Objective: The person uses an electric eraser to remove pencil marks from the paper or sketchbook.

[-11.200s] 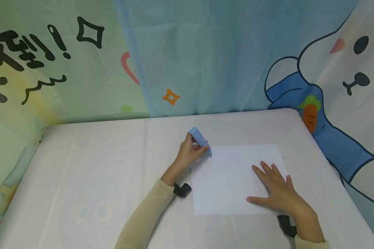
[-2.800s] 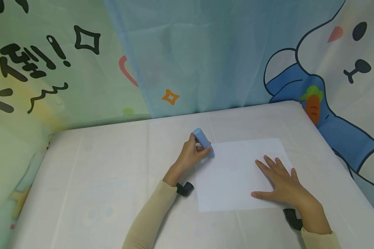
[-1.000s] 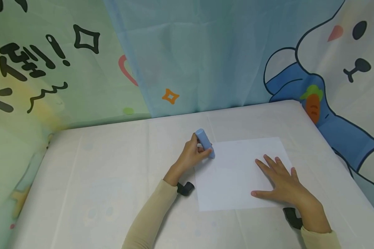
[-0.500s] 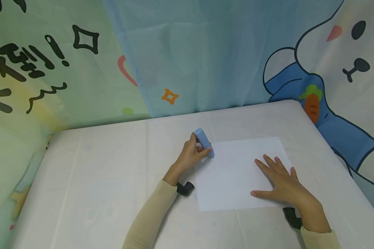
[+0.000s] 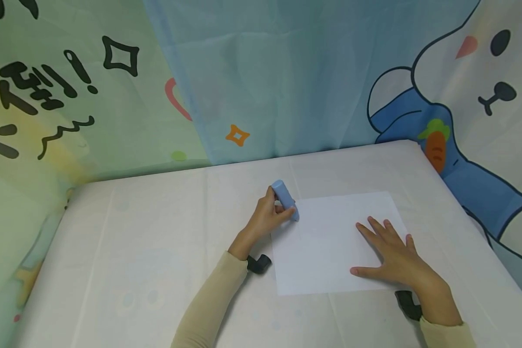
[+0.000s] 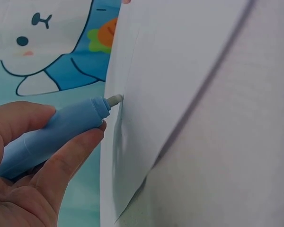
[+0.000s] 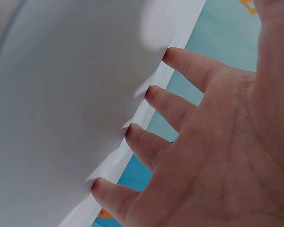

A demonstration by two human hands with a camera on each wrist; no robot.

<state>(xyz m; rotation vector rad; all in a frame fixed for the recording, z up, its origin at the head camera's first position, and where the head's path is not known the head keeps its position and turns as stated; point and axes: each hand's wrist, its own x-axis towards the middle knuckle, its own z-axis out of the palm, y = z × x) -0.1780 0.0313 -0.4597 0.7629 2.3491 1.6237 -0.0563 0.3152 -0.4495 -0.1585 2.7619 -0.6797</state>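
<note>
My left hand (image 5: pixel 263 217) grips a thick light-blue electric eraser (image 5: pixel 282 191) between thumb and fingers at the upper left corner of a white paper sheet (image 5: pixel 319 246). In the left wrist view, the slim whitish tip (image 6: pixel 115 100) of the eraser reaches the paper's surface, and the body slants back into the palm. My right hand (image 5: pixel 391 261) lies spread on the right part of the sheet. In the right wrist view its straight fingertips (image 7: pixel 154 91) press on the paper. No marks show on the sheet in these views.
A white cloth covers the table (image 5: pixel 148 232). Behind and beside it hangs a printed curtain (image 5: pixel 304 82) with a rabbit, a carrot and lettering. Black camera mounts (image 5: pixel 258 264) sit at both wrists.
Since the oldest frame the head view has turned slightly, shifting the whole scene. The hands keep nearly the same places on the sheet; over the last second the eraser barely shifts.
</note>
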